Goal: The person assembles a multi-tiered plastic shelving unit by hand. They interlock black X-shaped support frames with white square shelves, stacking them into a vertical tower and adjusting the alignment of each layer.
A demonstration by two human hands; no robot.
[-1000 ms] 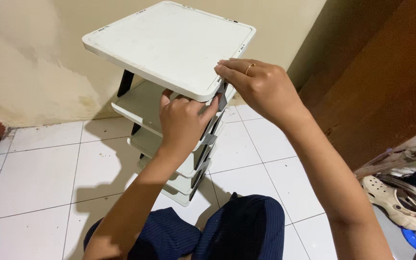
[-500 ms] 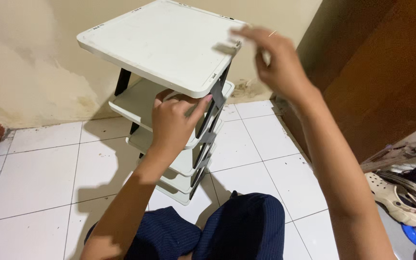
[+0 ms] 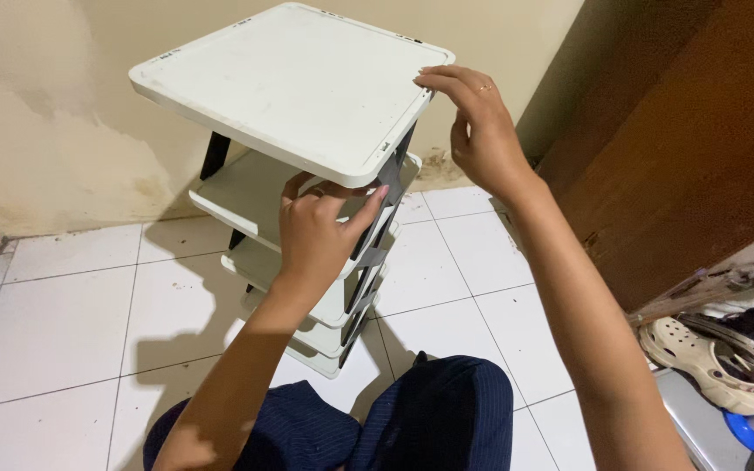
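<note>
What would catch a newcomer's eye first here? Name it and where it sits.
The white tiered plastic rack stands at centre against the cream wall. The left hand grips its grey corner post under the top shelf, while the right hand touches the top shelf's far right corner. Pale clogs lie at lower right.

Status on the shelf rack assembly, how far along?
Done: the white tiered rack stands on the tiled floor with several shelves stacked on dark posts, and the top shelf is on. In hand: the left hand grips the near corner post under the top shelf; the right hand fingers its far corner. Left: whether that top shelf is fully seated cannot be told.
</note>
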